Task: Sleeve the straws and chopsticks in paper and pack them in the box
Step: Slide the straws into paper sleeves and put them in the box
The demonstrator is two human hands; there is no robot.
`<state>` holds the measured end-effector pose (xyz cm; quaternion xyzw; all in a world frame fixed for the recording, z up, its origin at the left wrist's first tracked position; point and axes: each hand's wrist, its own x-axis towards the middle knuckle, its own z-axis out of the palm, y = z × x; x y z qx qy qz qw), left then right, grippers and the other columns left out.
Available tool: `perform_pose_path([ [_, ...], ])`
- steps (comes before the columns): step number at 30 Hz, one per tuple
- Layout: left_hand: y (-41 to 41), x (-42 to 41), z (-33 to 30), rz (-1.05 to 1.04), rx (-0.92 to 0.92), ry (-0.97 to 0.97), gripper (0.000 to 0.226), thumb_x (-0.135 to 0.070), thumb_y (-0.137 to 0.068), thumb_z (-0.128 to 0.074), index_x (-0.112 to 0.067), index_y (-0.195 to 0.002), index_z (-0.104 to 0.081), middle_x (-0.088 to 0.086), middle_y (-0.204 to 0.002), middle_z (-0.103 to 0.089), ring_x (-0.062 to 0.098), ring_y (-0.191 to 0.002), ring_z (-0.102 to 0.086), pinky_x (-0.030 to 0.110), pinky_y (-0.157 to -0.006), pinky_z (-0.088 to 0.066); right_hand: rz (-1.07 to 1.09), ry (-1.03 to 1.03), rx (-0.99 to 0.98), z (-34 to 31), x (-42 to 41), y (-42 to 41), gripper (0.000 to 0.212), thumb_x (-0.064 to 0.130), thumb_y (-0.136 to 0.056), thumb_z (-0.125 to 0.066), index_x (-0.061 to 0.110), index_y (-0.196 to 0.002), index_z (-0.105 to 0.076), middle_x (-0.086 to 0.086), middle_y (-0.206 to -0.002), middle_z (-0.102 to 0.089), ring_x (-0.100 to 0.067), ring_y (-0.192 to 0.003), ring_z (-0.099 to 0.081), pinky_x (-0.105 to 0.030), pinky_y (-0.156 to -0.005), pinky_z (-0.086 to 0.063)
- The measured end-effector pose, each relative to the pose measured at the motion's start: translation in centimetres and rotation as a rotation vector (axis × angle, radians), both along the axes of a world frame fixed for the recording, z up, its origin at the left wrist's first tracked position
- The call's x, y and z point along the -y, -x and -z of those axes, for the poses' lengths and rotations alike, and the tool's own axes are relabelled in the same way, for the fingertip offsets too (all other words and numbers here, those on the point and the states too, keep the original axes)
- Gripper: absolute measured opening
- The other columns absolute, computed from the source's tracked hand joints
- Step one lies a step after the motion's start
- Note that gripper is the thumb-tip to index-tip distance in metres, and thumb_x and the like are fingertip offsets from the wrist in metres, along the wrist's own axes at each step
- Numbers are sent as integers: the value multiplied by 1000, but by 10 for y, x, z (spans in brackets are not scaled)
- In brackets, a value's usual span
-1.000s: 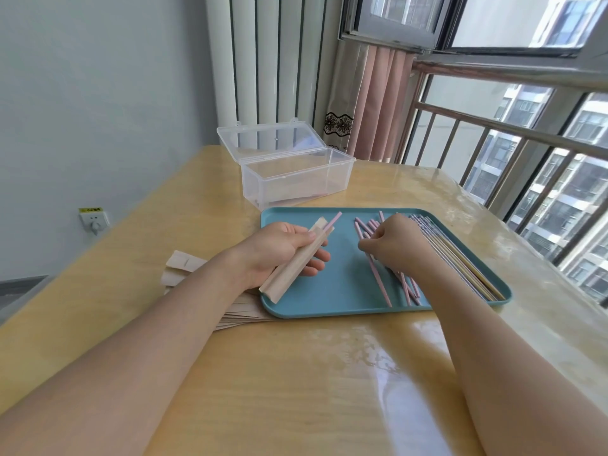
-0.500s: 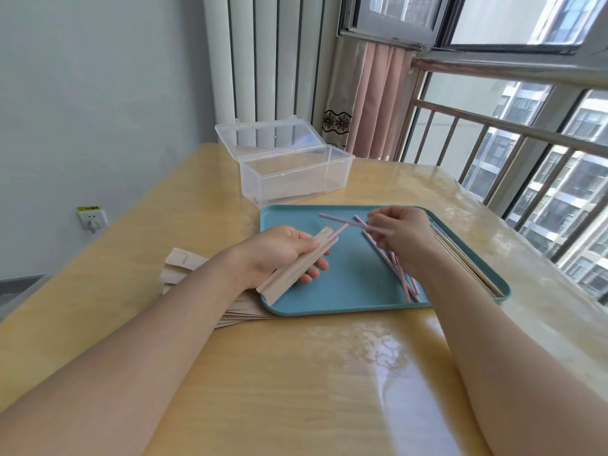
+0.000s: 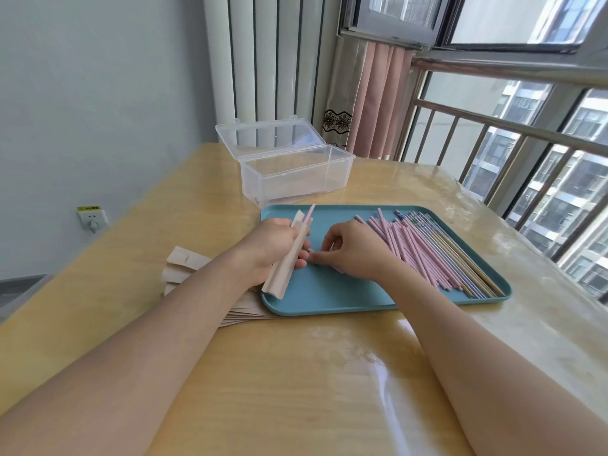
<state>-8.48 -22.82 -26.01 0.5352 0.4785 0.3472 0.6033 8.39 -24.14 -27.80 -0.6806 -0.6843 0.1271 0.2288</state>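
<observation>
Step in hand, by my reading: feeding a pink plastic straw into the beige paper sleeve [image 3: 285, 258] held in the left hand [image 3: 269, 250]. Left fingers are curled round the sleeve, which slants over the near-left corner of the teal plastic tray [image 3: 329, 299]; one thin pink straw [image 3: 310, 212] pokes out of its top end. Right hand [image 3: 353, 250] hovers just beside it, fingers bent at the sleeve's lower part — whether they pinch a 2nd straw, cannot tell. To do it well, I judge: keep the sleeve mouth open, line straw w/ sleeve axis, slide w/o creasing the thin paper. Loose pink straws [image 3: 418, 255] lie fanned on the tray's right half, w/ slim metallic chopsticks [image 3: 460, 258] beside them toward the right rim. Flat spare paper sleeves [image 3: 184, 263] stack on the glossy yellow wood-look bench [image 3: 296, 373], left of tray. Clear rigid plastic box [image 3: 289, 174] sits behind the tray, lid open — looks empty.
</observation>
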Motion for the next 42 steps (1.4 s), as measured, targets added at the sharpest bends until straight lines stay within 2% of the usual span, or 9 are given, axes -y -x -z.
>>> perform_pose_path([
  [4, 3, -1, -2, -7, 9, -12, 24, -13, -105, -42, -1, -116, -60, 13, -86, -60, 16, -59, -55, 22, -48, -52, 12, 97, 81, -13, 3, -5, 37, 31, -82, -78, 2, -65, -62, -14, -61, -59, -21, -59, -53, -37, -59, -47],
  [8, 3, 2, -2, 106, -27, -2, 27, -13, -106, -42, 3, -115, -62, 12, -84, -61, 16, -62, -58, 22, -53, -55, 90, 393, 113, -35, 20, -29, 39, 34, -79, -76, 10, -59, -53, -5, -52, -45, -21, -49, -40, -26, -51, -35],
  [12, 0, 5, 0, 164, -47, 10, 28, -16, -106, -46, 4, -115, -64, 12, -83, -63, 16, -63, -60, 22, -55, -55, 184, 257, 107, -23, 12, -25, 61, 51, -74, -83, 12, -55, -40, -4, -51, -38, -19, -45, -34, -28, -50, -29],
  [16, 0, 5, 0, 159, -19, 26, 29, -16, -106, -47, 5, -115, -63, 12, -82, -61, 17, -65, -59, 22, -55, -56, 189, 307, -25, -24, 6, -25, 36, 27, -85, -75, 5, -65, -55, -10, -59, -52, -21, -45, -44, -29, -53, -41],
  [18, 1, 5, 0, 164, -15, 29, 28, -16, -106, -47, 4, -115, -63, 12, -82, -60, 17, -64, -60, 23, -55, -57, 196, 286, -204, -23, 9, -27, 25, 19, -87, -69, 4, -69, -62, -8, -59, -54, -18, -45, -46, -25, -48, -41],
  [22, 1, 5, 1, 236, -64, 10, 30, -22, -105, -49, 1, -118, -63, 10, -86, -62, 14, -62, -62, 22, -55, -55, 108, 78, -1114, -26, 12, -35, 10, 2, -94, -62, -3, -85, -65, -8, -64, -56, -9, -46, -49, -15, -43, -43],
  [25, 3, 6, 0, 282, -91, -17, 33, -27, -105, -48, -2, -120, -65, 8, -90, -64, 11, -61, -62, 20, -55, -53, 125, -61, -1375, -33, 9, -42, 8, 1, -95, -62, -4, -90, -65, -8, -62, -60, -10, -47, -55, -14, -47, -51],
  [33, 3, 6, 1, 341, -104, -53, 34, -30, -106, -46, -8, -120, -68, 7, -91, -66, 9, -63, -62, 20, -59, -53, 205, -163, -1409, -33, 8, -52, 8, 2, -97, -57, -2, -93, -63, -7, -59, -58, -12, -45, -54, -17, -43, -48],
  [42, 4, 5, 2, 413, -101, -79, 32, -28, -106, -45, -9, -121, -67, 6, -94, -69, 11, -66, -62, 20, -59, -52, 92, -12, -1253, -23, 6, -51, 6, 6, -96, -61, 3, -94, -66, -6, -66, -59, -13, -52, -52, -19, -47, -46],
])
